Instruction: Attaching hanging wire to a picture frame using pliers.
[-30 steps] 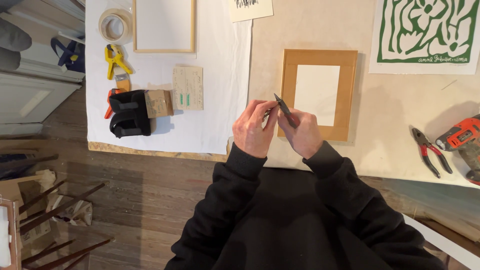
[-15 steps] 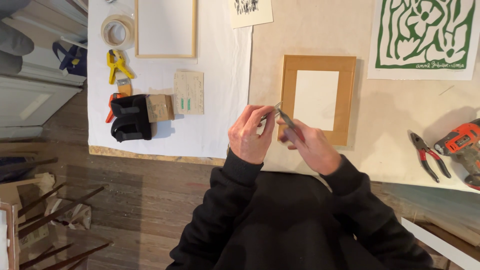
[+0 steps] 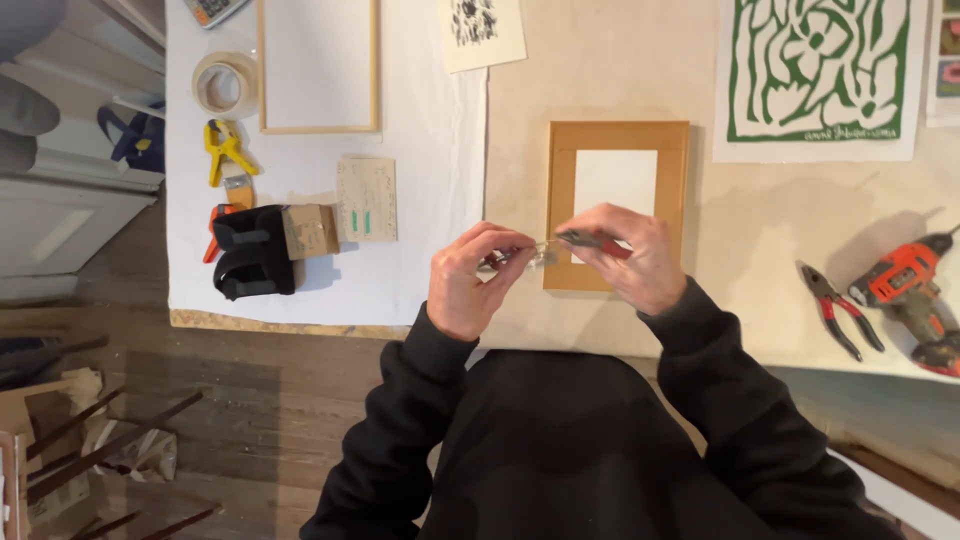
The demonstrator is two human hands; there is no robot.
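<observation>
Between the fingertips of both hands, just above the table edge, sits the work: a small, pale metal piece [image 3: 540, 254], too small and blurred to name for sure, with a slim red-handled tool [image 3: 592, 242] meeting it from the right. The left hand [image 3: 472, 280] is curled narrow, thumb and forefinger pinched on the piece's left end; the right hand [image 3: 632, 256] is closed around the tool, its handle running back under the fingers and its tip pointing left toward the piece. The two hands are close together, almost touching at the fingertips, held up over the lower edge of a brown frame [image 3: 618, 205] with a white centre, which lies just beyond the right fingers. To do this well, I judge the left pinch should stay firm and still while the right wrist alone does the turning or squeezing, with the tool's tip kept square on the piece so it does not slip off toward the left thumb; working low over the table would let a dropped piece land where it can be found. The piece looks thin, shiny and light, partly hidden by the left fingers. Well to the right of the right hand lie red pliers [image 3: 838, 308] and an orange drill [image 3: 908, 292]; well left of the left hand are a black block [image 3: 248, 252] and yellow clamp [image 3: 226, 148].
</observation>
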